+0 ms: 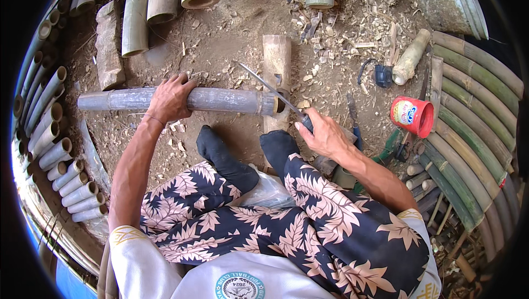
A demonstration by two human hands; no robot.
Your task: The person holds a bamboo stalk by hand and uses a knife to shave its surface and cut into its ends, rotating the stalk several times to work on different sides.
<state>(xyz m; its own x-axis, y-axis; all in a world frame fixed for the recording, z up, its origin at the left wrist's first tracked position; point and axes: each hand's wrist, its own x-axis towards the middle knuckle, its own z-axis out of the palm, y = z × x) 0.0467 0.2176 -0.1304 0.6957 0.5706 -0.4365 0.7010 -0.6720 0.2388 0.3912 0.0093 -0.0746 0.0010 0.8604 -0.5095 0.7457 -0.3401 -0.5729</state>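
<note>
Bamboo pole, grey and weathered, lies crosswise on the dirt ground in front of the seated person's dark-socked feet, its right end resting against an upright wooden block. The left hand lies over the pole near its middle, fingers curled down around it and pressing it in place. The right hand has its grip wrapped tight about the handle of a long knife, whose blade is set into the cut end of the pole at a slant. Judging by how things lie, the splitting has only begun: the blade sits right at the open end, and the rest of the pole looks whole along its length, so nearly all of the cut seems left to do. Pale chips and shavings scatter the earth beyond the block. Cut green bamboo tubes lie stacked at the top, smaller tubes run in a row down the left, and curved green strips are stacked at the right. A red plastic cup lies on its side near the right hand, beside a pale short cylinder and a small dark tool. The place is an outdoor work yard on bare soil in bright daylight.
</note>
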